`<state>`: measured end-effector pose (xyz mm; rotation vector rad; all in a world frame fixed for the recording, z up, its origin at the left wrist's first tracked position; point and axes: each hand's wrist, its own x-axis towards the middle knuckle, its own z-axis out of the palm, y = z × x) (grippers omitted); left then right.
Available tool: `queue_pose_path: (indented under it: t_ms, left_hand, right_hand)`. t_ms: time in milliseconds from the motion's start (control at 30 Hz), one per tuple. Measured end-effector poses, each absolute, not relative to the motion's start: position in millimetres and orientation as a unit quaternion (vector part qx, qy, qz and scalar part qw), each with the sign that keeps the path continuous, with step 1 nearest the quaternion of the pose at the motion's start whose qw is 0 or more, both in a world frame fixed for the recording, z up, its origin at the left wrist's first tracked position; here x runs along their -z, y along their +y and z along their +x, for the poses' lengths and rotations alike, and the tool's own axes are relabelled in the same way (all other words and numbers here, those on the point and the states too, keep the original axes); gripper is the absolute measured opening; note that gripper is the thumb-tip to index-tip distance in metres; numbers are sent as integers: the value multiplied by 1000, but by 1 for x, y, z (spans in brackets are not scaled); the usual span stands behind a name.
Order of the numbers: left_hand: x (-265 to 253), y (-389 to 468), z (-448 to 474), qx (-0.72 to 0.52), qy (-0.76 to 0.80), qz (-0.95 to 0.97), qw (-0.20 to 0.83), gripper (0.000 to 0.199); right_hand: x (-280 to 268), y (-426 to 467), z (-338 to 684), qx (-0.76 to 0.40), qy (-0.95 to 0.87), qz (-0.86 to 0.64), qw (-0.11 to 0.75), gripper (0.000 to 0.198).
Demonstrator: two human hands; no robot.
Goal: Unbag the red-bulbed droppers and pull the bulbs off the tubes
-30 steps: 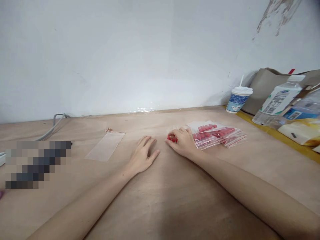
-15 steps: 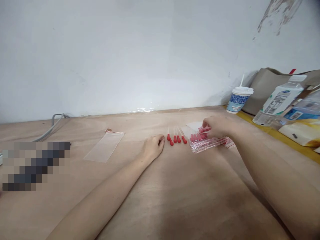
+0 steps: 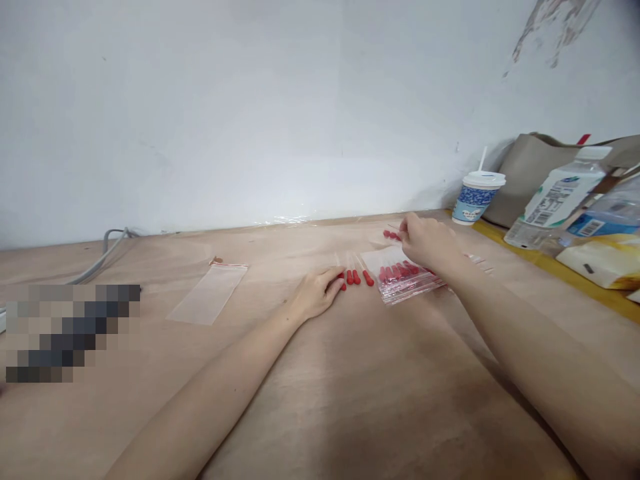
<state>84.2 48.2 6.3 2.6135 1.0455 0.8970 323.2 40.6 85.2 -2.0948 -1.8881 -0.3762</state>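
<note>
My left hand (image 3: 316, 293) rests on the table with its thumb and forefinger closing around the bulb end of the leftmost dropper (image 3: 343, 287). Beside it lie several more droppers (image 3: 353, 277), clear thin tubes with red rubber bulbs toward me. Farther right is a stack of clear zip bags (image 3: 400, 293) with red bulbs showing through the plastic. Above the back of that stack my right hand (image 3: 425, 240) is pinched closed at small red-bulbed droppers (image 3: 391, 235), partly hidden by its fingers. A flat clear zip bag (image 3: 210, 297) lies to the left.
A lidded paper cup (image 3: 477, 197) with a straw stands at the back right. Next to it are a grey bag (image 3: 520, 163), a plastic bottle (image 3: 563, 193) and packets on a yellow cloth (image 3: 505, 250). A grey cable (image 3: 103, 257) runs along the left, by a pixelated dark object.
My right hand has lifted back and slightly left off the bag stack, with red bulbs at its fingertips. My left hand has slid right onto the leftmost dropper.
</note>
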Motion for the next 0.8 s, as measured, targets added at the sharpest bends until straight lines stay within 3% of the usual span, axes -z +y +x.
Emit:
queue_pose_path:
  t_ms: [200, 333, 400, 633, 800]
  left_hand:
    - [-8, 49, 89, -290, 350, 884, 106, 37]
    - [-5, 52, 88, -296, 356, 878, 122, 30]
    - [-4, 54, 88, -296, 357, 876, 131, 31]
    - [-5, 49, 80, -307, 348, 869, 172, 41]
    - [-10, 17, 39, -376, 391, 839, 46, 15]
  right_hand:
    - [-62, 49, 309, 79, -641, -668, 369, 15]
    - [-51, 58, 303, -83, -604, -541, 580, 20]
    - [-46, 59, 297, -141, -589, -475, 639, 28]
    - [-22, 40, 267, -138, -623, -455, 621, 28]
    - [-4, 22, 255, -176, -709, -377, 569, 14]
